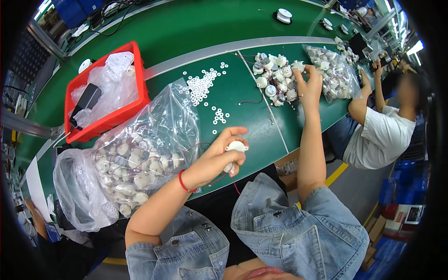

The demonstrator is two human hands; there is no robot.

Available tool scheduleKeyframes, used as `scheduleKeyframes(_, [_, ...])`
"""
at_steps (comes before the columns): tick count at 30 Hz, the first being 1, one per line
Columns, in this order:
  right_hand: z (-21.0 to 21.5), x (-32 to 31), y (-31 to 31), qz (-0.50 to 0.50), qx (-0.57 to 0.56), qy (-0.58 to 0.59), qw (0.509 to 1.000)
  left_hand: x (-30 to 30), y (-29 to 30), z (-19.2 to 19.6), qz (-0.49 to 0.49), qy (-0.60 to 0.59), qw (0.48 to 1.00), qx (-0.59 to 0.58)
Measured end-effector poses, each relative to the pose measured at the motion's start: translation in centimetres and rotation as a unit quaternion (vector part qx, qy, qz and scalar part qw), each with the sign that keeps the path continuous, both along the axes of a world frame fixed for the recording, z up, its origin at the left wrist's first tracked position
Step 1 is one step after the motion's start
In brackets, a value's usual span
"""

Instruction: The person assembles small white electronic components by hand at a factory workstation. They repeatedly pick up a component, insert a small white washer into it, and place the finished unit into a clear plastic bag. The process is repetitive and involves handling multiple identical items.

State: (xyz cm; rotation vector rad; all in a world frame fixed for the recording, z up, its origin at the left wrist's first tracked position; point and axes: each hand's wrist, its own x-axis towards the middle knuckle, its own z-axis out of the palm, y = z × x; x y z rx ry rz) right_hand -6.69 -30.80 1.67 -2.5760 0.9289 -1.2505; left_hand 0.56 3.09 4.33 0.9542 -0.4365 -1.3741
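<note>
My left hand point(223, 156) is closed around a small round motor with a white cap point(236, 146); another whitish part shows under the fingers, mostly hidden. A thin red wire trails below. My right hand point(309, 88) reaches to the far right, thumb and fingers apart, fingertips at a white-capped motor point(298, 66) on the edge of a loose pile of wired motors point(278, 77). Small white ring washers point(200, 86) lie scattered on the green table between the two hands. Left of my left hand rests a clear plastic bag point(140, 158) full of similar motors.
A red bin point(105, 122) with crumpled plastic and a black object stands at the left. Another filled clear bag point(332, 70) lies beyond the pile. White spools point(283, 16) sit behind a metal rail point(200, 51). A co-worker point(380, 135) sits at the right.
</note>
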Motion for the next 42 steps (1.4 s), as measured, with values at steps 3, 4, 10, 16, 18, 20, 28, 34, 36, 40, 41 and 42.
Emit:
scheduleKeyframes(3, [-0.5,0.2,-0.6,0.004,-0.026,0.02,0.999,-0.2,0.2,-0.5,-0.045,0.021,0.999,-0.008])
scheduleKeyframes(4, [-0.8,0.2,-0.8,0.005,-0.024,0.018,1.0,-0.2,0.2,-0.6,-0.062,0.019,0.998,-0.012])
scheduleKeyframes(10, [2.6,-2.4,4.8,0.054,0.108,-0.152,0.981,0.1,0.0,0.0,-0.061,-0.056,0.996,-0.013])
scheduleKeyframes(16, [2.8,-4.2,18.5,0.436,0.545,-0.119,0.706,-0.8,-0.5,-0.5,0.148,-0.333,0.926,-0.098])
scheduleKeyframes(18, [1.6,-4.5,19.5,0.466,0.651,-0.105,0.591,-0.4,0.0,-0.1,0.155,-0.407,0.898,-0.058])
scheduleKeyframes(20, [1.6,-4.5,19.7,0.432,0.717,-0.098,0.538,-0.6,-0.3,-0.1,0.178,-0.42,0.889,-0.051])
scheduleKeyframes(28, [1.3,-4.4,20.2,0.432,0.688,-0.128,0.569,-1.1,-0.2,-1.0,0.204,-0.489,0.847,-0.032])
scheduleKeyframes(34, [1.3,-4.5,20.3,0.401,0.515,-0.178,0.736,-3.0,-0.9,-1.7,0.141,-0.209,0.966,-0.054])
scheduleKeyframes(36, [1.5,-4.4,19.7,0.404,0.469,-0.157,0.77,-2.5,-0.4,-1.7,0.009,-0.049,0.999,0.0])
scheduleKeyframes(40, [1.5,-3.6,18.9,0.363,0.484,-0.138,0.784,-2.1,-0.5,-1.7,-0.019,-0.063,0.998,-0.008])
scheduleKeyframes(41, [1.3,-3.3,18.9,0.303,0.552,-0.149,0.763,-2.0,-0.5,-1.8,-0.013,-0.077,0.997,-0.005])
scheduleKeyframes(42, [0.8,-3.0,18.5,0.31,0.59,-0.148,0.731,-1.8,-0.6,-1.8,-0.007,-0.092,0.996,-0.001])
